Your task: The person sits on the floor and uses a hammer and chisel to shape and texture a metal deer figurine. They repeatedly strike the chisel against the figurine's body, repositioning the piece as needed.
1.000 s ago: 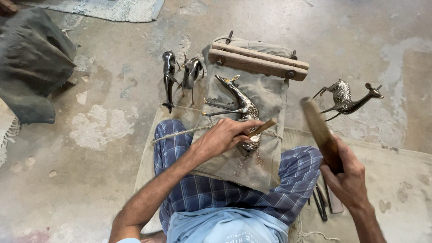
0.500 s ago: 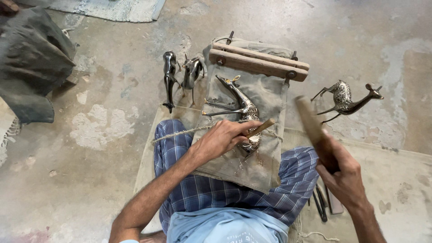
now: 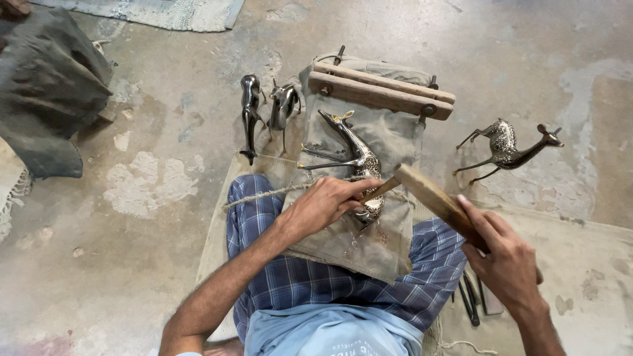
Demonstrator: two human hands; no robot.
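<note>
1. The left hand (image 3: pixel 326 204) is closed around a thin punch (image 3: pixel 377 190), whose tip is set against the body of a metal deer figure (image 3: pixel 356 165). The figure lies on its side on a grey cloth (image 3: pixel 369 244) spread over the person's lap.
2. The right hand (image 3: pixel 504 264) is clamped on the handle of a wooden mallet (image 3: pixel 432 198); the mallet head is seen at the punch's upper end.
3. Risk: a blow landing off the punch end could strike the left fingers, which sit close beside the strike point.
4. Risk: the punch could skid across the curved, polished body and mar the pattern, since the tip rests on a rounded surface.
5. Risk: the figure could roll or shift under a blow. It is steadied only by the holding hand and a cord (image 3: pixel 264 194) passing across it; how firmly the cord binds it cannot be told.
6. Risk: the thin legs, which project free of the cloth's support, could bend if the piece jumps.
7. Count, deer figures: four — one being worked, two dark ones (image 3: pixel 250 115) (image 3: pixel 285 105) on the floor to the left, and one patterned one (image 3: pixel 508 148) to the right.
8. Count, other items: one mallet, one punch in hand, one wooden clamp (image 3: pixel 379 92) of two bars. Several slim dark tools (image 3: pixel 469 300) lie by the right knee; their number cannot be told.
</note>
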